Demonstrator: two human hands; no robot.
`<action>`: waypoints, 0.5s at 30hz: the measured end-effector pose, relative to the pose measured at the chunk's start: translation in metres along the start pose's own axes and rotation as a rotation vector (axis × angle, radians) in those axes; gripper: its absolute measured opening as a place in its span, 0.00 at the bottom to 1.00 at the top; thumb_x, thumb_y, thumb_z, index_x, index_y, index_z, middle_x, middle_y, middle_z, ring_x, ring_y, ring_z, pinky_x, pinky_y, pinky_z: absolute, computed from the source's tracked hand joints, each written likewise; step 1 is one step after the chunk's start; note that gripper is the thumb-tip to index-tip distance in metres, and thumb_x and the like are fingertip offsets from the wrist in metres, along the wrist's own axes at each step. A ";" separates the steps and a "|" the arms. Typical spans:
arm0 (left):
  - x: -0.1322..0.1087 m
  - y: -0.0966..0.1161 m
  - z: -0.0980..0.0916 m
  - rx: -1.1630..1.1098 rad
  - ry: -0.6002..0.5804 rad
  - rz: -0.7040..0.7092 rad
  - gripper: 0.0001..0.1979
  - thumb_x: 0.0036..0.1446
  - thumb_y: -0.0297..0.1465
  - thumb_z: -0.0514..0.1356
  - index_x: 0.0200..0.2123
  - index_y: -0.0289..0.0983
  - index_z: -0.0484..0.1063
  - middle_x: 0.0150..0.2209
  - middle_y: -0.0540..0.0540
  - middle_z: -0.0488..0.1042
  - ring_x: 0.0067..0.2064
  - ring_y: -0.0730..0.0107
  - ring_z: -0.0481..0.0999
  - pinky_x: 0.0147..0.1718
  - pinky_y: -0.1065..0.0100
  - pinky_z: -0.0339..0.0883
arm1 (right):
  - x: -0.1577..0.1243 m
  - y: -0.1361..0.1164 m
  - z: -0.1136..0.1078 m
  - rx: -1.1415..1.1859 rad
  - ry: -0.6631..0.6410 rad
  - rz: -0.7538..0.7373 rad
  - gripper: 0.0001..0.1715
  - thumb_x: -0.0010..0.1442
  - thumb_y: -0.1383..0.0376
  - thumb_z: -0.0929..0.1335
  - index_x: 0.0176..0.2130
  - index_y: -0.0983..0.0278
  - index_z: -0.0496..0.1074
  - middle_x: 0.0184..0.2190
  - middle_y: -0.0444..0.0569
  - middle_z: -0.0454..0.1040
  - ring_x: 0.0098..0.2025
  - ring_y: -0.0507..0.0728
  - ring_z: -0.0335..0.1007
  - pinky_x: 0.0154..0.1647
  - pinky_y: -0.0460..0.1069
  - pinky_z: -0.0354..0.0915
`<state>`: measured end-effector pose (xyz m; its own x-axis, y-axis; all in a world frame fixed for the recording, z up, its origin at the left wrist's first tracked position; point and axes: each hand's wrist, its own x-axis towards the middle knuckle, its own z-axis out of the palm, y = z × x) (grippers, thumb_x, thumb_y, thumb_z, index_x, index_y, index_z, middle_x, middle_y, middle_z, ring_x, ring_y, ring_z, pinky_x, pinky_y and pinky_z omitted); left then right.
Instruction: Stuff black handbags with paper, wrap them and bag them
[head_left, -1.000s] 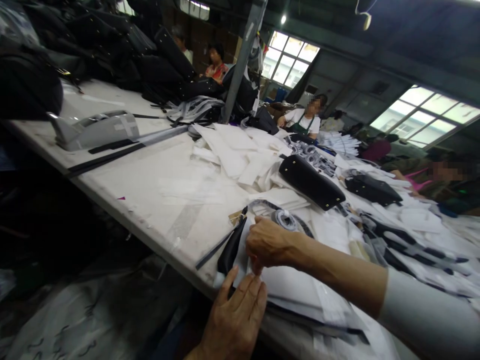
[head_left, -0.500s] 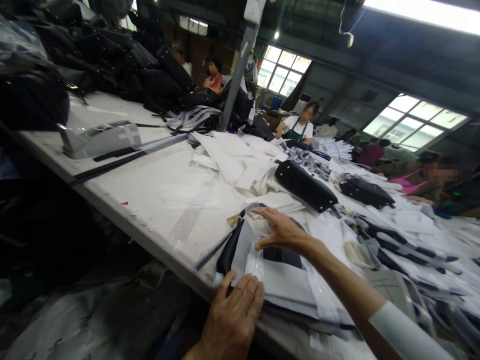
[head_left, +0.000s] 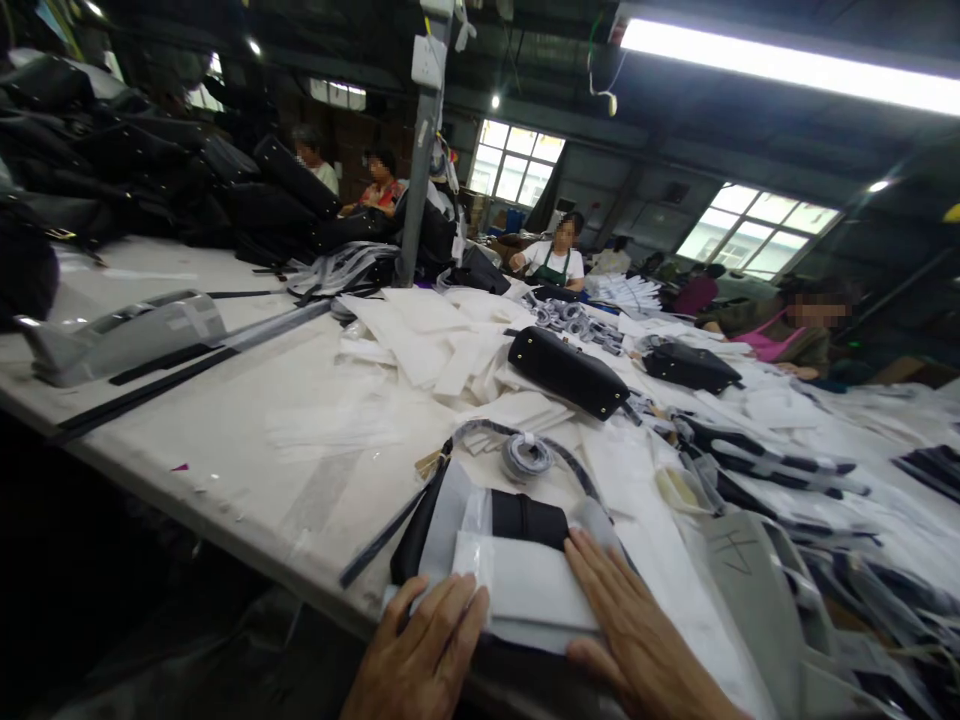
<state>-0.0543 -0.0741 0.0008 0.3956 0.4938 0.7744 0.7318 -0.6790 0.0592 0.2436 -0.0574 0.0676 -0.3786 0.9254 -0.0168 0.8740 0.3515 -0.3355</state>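
Note:
A black handbag [head_left: 529, 515] lies at the table's near edge, partly covered by a white wrapping sheet [head_left: 525, 580]. Clear tape runs over the sheet's left part. My left hand [head_left: 424, 645] rests on the bag's near left side, fingers stretched over the sheet's lower edge. Flat along the right side lies my right hand [head_left: 630, 620], fingers extended and touching the sheet and bag. Beyond the bag, its wrapped handle [head_left: 559, 445] arches around a coiled, plastic-wrapped strap [head_left: 527, 455]. A brown tag [head_left: 429, 464] hangs by the handle's left end.
White sheets [head_left: 420, 340] and another black bag [head_left: 568, 370] lie farther back. A grey tape dispenser [head_left: 127, 335] stands left, near long black strips. Grey cardboard-like forms [head_left: 750, 580] sit at right. A post [head_left: 420, 170] rises behind; several people work beyond.
My right hand has come down from above the handle onto the bag's right side, uncovering the coiled strap. My left hand stays on the near left side. The view has shifted right.

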 end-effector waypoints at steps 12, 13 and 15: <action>-0.010 -0.012 0.000 0.094 -0.009 0.229 0.22 0.70 0.38 0.49 0.59 0.32 0.68 0.61 0.40 0.69 0.64 0.59 0.64 0.69 0.53 0.43 | -0.007 -0.003 0.028 0.045 0.317 -0.036 0.40 0.60 0.51 0.70 0.66 0.61 0.61 0.67 0.52 0.58 0.68 0.70 0.52 0.71 0.70 0.38; -0.010 -0.012 -0.007 0.086 -0.024 0.227 0.22 0.70 0.37 0.48 0.60 0.33 0.66 0.62 0.40 0.68 0.65 0.59 0.63 0.68 0.54 0.46 | -0.014 -0.009 0.025 0.079 0.411 -0.024 0.38 0.60 0.51 0.70 0.65 0.60 0.63 0.66 0.51 0.61 0.68 0.70 0.53 0.71 0.70 0.39; -0.013 -0.015 -0.025 0.061 -0.039 0.116 0.21 0.70 0.35 0.49 0.62 0.35 0.63 0.63 0.39 0.66 0.65 0.59 0.63 0.65 0.55 0.54 | -0.034 -0.025 0.024 0.235 0.602 0.095 0.31 0.61 0.48 0.67 0.60 0.58 0.69 0.63 0.51 0.66 0.67 0.69 0.56 0.70 0.67 0.44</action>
<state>-0.0841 -0.0836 0.0058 0.4998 0.4355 0.7487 0.7117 -0.6992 -0.0683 0.2276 -0.1014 0.0536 -0.0065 0.8926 0.4509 0.7797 0.2869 -0.5565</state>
